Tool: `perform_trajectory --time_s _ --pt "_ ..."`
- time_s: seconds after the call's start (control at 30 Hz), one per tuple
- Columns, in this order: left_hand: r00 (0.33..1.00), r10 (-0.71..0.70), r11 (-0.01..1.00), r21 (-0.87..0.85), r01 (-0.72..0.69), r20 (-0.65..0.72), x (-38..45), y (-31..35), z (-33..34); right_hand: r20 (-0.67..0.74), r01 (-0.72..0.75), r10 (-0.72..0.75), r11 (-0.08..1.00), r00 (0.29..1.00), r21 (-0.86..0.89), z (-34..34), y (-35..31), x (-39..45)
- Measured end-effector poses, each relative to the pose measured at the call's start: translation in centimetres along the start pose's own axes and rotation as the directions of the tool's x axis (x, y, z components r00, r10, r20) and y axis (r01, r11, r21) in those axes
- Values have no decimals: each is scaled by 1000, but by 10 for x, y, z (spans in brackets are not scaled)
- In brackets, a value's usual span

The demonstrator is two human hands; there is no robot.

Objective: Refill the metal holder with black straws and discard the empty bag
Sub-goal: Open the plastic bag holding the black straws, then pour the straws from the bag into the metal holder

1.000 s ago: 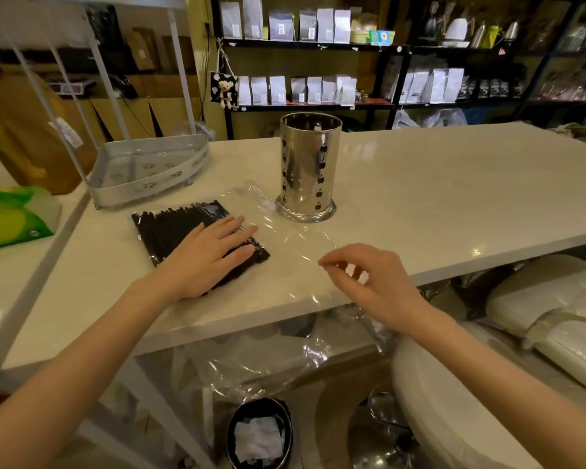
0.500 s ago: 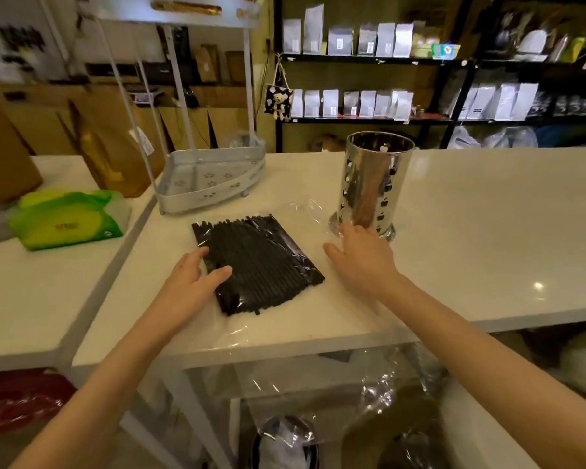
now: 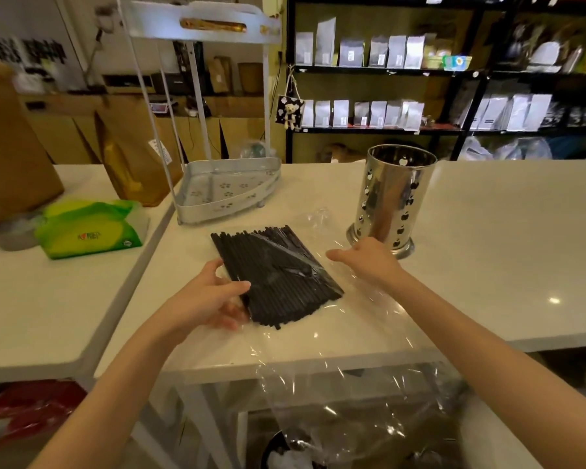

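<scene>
While the left hand [image 3: 210, 296] grips the black straws [image 3: 278, 275] inside their clear bag [image 3: 352, 319] on the counter [image 3: 487, 265], the right hand [image 3: 366, 262], fingers relaxed, touches the plastic beside the empty metal holder [image 3: 391, 198], probably steadying it.

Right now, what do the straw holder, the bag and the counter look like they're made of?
Metal holder: polished metal, likely stainless steel, mirror reflections, apple-shaped cutouts. Bag: thin clear plastic film, crinkled, glinting. Black straws: matte black, probably plastic, though paper can't be ruled out. Counter: glossy white, stone-like or laminate.
</scene>
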State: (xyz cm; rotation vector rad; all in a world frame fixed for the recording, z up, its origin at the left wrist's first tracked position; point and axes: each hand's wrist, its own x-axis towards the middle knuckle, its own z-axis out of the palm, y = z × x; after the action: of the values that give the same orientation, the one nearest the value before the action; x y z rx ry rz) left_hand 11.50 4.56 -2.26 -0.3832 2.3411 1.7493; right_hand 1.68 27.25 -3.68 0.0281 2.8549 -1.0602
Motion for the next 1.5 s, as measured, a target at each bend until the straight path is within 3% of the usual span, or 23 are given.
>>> perform_trajectory --time_s 0.23,0.47,0.67,0.77,0.93,1.07,1.2,1.33,1.5 --pt "1000 -23 990 -141 26 18 6 -2 1 222 -19 -9 992 975 124 -15 -33 -1" --pt "984 -41 894 -433 114 175 12 -11 4 182 142 -168 979 969 148 -58 -80 -1" --pt "917 -15 679 -669 301 398 18 -9 28 218 133 -197 952 956 276 -83 -135 -4" --pt "874 11 478 -770 423 487 24 0 35 246 152 -225 946 943 286 -89 -149 -5" --pt "896 -32 293 -853 432 442 34 15 44 341 129 -255 928 905 350 -101 -157 -5" --pt "896 46 184 -885 427 442 36 26 47 348 130 -243 940 905 316 -116 -157 -7" --pt "905 85 196 -898 394 416 38 30 51 291 97 -192 946 937 310 -128 -153 -10" --pt "938 19 310 -894 324 347 43 31 51 153 36 -87 951 984 308 -136 -139 -2" --pt "949 56 370 -889 270 312 53 26 49 204 -40 16 993 979 114 -149 -131 -3"
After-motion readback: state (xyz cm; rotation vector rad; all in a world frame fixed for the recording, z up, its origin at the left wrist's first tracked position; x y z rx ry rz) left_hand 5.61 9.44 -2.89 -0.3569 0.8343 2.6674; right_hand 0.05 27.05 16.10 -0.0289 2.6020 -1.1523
